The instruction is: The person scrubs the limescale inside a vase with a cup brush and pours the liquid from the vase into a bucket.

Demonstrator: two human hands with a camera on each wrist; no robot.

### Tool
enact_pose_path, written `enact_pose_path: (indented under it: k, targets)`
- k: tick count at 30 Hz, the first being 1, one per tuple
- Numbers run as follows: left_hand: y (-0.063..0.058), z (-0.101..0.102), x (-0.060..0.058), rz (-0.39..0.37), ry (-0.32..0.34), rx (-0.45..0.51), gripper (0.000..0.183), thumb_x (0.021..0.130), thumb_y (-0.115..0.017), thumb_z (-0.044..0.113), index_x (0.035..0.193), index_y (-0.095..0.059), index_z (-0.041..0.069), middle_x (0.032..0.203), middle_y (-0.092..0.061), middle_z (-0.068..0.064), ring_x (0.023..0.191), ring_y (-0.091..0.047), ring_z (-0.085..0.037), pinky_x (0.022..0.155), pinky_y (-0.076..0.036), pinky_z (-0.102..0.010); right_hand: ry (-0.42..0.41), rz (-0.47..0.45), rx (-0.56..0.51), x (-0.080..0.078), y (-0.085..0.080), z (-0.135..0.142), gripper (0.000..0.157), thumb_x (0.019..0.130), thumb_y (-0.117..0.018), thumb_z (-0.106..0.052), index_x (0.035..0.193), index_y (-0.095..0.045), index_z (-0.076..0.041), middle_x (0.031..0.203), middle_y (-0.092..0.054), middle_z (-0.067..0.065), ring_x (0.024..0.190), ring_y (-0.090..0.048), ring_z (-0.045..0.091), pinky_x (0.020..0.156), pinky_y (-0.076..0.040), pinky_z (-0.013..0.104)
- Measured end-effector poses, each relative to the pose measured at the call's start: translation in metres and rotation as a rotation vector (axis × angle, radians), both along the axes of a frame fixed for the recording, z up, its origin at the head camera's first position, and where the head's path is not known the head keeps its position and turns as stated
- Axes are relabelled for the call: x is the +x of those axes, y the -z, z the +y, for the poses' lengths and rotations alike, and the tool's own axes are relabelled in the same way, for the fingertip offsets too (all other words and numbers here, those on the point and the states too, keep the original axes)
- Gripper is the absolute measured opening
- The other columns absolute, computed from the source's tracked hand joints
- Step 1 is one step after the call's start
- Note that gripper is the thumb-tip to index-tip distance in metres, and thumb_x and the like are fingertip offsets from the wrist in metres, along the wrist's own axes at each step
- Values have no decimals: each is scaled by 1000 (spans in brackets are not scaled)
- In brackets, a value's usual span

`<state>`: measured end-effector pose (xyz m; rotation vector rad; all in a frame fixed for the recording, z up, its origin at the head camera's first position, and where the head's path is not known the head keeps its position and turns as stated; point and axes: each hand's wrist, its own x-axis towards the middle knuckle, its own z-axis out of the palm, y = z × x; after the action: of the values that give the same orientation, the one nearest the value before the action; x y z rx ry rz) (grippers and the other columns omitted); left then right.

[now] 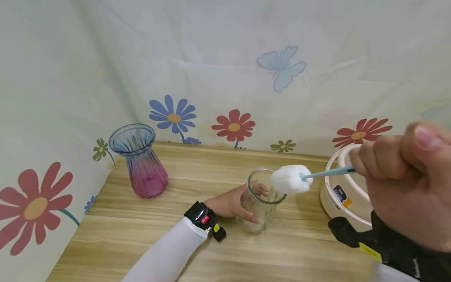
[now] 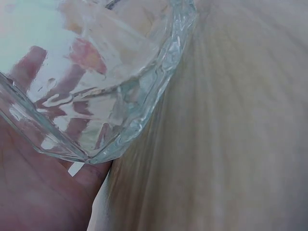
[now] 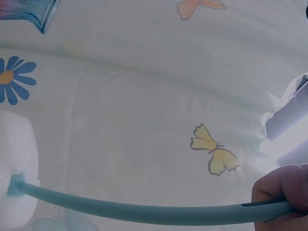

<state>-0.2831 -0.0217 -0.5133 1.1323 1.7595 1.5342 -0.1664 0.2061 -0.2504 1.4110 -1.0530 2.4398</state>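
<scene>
My left hand [image 1: 237, 203] grips a clear glass vase [image 1: 260, 219] from its left side, thumb in front and fingers behind. Through the glass in the left wrist view, the fingers [image 2: 72, 91] show curved round the far side. My right hand [image 1: 405, 176] is curled round the light-blue handle [image 1: 332, 172] of a sponge bottle brush. The white sponge head [image 1: 290, 179] overlaps the vase's rim in the head view. In the right wrist view the handle [image 3: 144, 214] runs from the sponge [image 3: 17, 163] to the curled fingers [image 3: 279, 192].
A ribbed vase [image 1: 144, 168], blue on top and pink below, stands at the back left. A cream round container [image 1: 332, 196] with a dark label sits at the right, partly behind my right hand. Flower-printed cloth [image 1: 225, 70] closes off the wooden table's back and left.
</scene>
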Motion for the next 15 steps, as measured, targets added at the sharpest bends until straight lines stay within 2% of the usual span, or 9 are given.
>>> enact_pose_path:
  k: [4, 8, 11, 15]
  targets:
    - [0, 1, 2, 16, -2, 9, 82, 82, -83, 2, 150, -40, 15, 152, -49, -6, 143, -44, -9, 124, -31, -29, 63, 4, 38, 10, 11, 36, 40, 103, -32, -4, 65, -19, -8, 62, -19, -4, 56, -20, 6, 60, -15, 19]
    - [-1, 1, 3, 20, -1, 4, 83, 82, -83, 0, 151, -39, 14, 152, -49, -8, 143, -43, -10, 123, -31, -29, 158, 17, 46, 13, 29, 62, 42, 99, -37, 3, 63, -19, -7, 64, -20, -3, 58, -21, 6, 63, -17, 19]
    - [1, 0, 1, 19, 7, -7, 84, 83, -83, 1, 151, -38, 18, 152, -48, -5, 143, -43, -9, 122, -32, -28, 220, -16, 43, 14, 39, 71, 40, 101, -29, 2, 63, -19, -6, 63, -21, -1, 57, -22, 8, 62, -17, 21]
    - [3, 0, -1, 40, 5, -17, 83, 84, -84, 6, 151, -38, 24, 152, -47, 0, 143, -42, -7, 123, -32, -30, 317, -112, 39, 15, 52, 69, 42, 106, -15, -2, 64, -22, -5, 61, -26, 1, 53, -24, 12, 58, -16, 25]
